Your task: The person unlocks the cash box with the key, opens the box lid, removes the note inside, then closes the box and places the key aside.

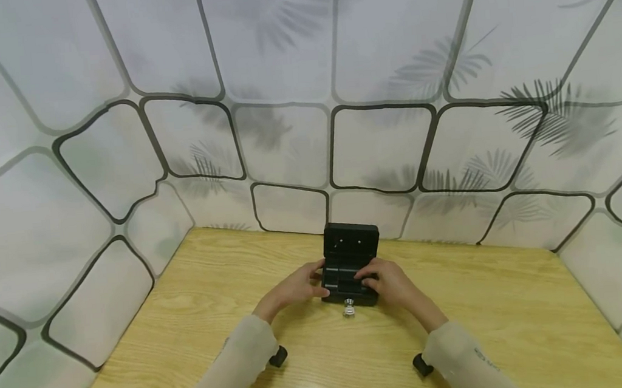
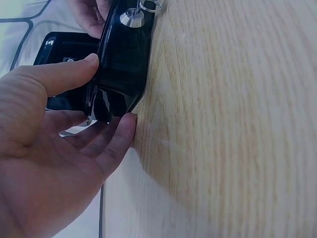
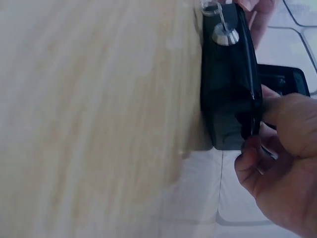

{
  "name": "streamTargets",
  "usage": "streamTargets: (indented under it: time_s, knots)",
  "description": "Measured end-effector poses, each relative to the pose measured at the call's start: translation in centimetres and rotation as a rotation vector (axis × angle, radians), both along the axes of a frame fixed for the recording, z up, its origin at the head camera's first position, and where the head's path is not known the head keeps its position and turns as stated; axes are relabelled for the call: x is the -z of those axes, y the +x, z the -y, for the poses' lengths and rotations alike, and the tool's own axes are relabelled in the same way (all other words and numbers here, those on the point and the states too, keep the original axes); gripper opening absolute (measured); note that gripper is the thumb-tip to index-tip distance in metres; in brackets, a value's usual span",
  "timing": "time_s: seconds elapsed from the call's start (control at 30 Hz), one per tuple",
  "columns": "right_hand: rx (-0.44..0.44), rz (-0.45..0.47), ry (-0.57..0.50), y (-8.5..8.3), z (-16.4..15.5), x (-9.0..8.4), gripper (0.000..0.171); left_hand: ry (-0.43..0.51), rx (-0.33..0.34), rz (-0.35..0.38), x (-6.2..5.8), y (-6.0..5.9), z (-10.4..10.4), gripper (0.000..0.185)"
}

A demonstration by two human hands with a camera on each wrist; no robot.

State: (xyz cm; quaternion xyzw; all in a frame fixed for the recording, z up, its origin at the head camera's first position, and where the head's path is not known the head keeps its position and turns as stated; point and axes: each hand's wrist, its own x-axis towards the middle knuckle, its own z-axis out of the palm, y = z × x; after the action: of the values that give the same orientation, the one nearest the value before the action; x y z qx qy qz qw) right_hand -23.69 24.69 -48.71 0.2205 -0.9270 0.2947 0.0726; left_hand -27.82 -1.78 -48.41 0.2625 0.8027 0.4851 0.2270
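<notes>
1. Black box (image 1: 349, 276) sits open at the table's (image 1: 491, 320) far middle, lid raised
2. Left hand (image 1: 291, 290) grips its left side; right hand (image 1: 392, 285) curls over its right edge
3. Step looks like steadying it; next likely means handling the small metal knob (image 1: 348, 308) at its front

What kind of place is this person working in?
Probably a small staged booth, not a lived-in room: a light wooden table is closed in by wall sheets printed with tiles and palm shadows. Both hands hold an open black case.
</notes>
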Motion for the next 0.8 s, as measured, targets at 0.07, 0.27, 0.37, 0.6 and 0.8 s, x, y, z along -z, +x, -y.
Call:
streamTargets:
  time_s: [0.07,0.27,0.37,0.6,0.8]
  knots:
    - [-0.024,0.023,-0.003,-0.2,-0.3,-0.1,0.015,-0.002,0.002,-0.001,-0.1,0.0,0.0,0.081]
    - [-0.013,0.097,-0.040,-0.4,-0.5,0.0,0.015,-0.012,-0.010,-0.008,-0.1,-0.1,0.0,0.081]
    - [0.013,0.086,-0.044,-0.3,-0.2,0.1,0.012,-0.016,-0.012,-0.009,-0.1,-0.1,0.0,0.081]
    - [0.116,0.114,0.049,-0.1,1.2,-0.5,0.009,-0.017,-0.020,-0.005,0.3,-0.1,0.0,0.081]
    - [0.207,0.163,0.110,0.0,2.1,-1.1,0.005,0.003,-0.010,-0.003,0.3,0.0,-0.1,0.080]
